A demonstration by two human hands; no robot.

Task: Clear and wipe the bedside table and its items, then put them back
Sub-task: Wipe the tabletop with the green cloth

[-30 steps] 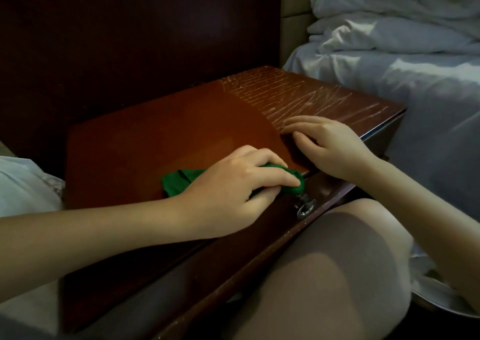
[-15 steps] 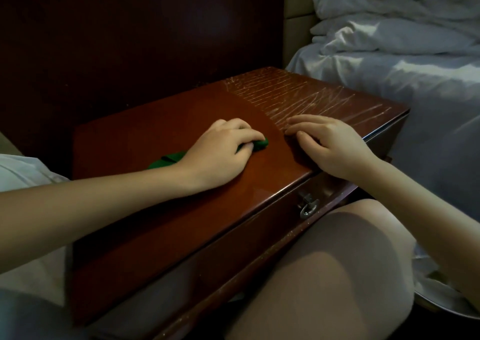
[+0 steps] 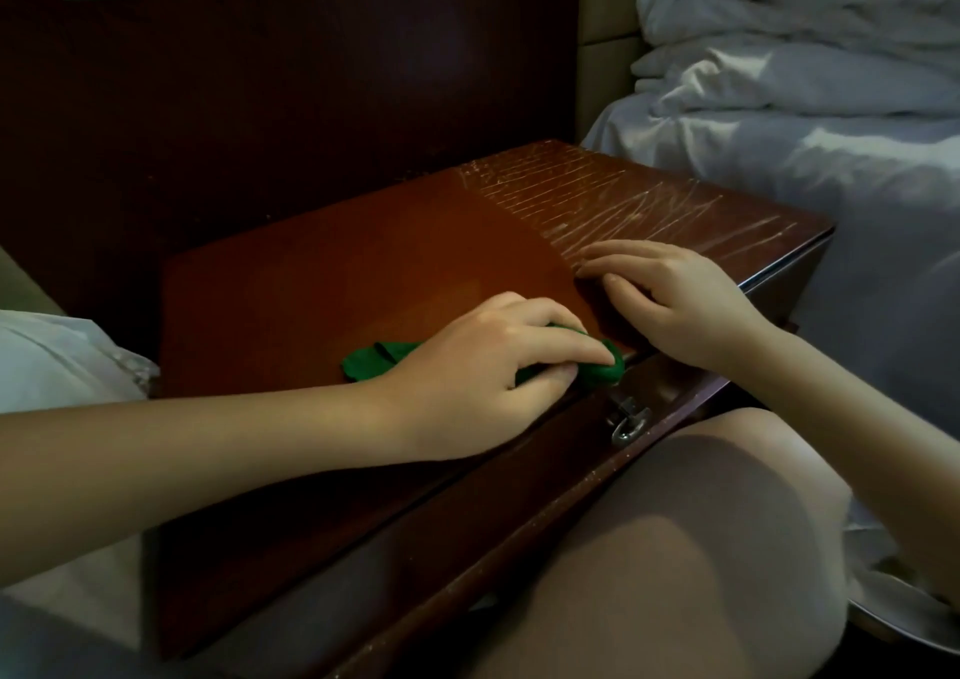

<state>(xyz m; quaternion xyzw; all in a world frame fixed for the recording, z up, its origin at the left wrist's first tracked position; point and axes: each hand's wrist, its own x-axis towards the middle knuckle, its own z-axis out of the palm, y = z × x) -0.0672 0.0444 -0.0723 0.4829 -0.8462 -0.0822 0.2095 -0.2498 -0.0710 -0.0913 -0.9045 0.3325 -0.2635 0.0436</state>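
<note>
Your left hand (image 3: 483,366) curls round the green cloth (image 3: 369,361), pressing it at the front edge of the bedside table (image 3: 337,273); your right hand (image 3: 670,299) lies flat and empty nearby. The cloth looks soft and light: grip it bunched.

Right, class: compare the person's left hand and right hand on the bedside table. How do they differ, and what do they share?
The left hand grips a green cloth; the right hand holds nothing. The left hand's fingers curl at the front edge of the bedside table; the right hand's lie flatter, further back. The left hand is over smooth wood; the right hand's fingertips reach the scratched patch. Both rest on the table.
</note>
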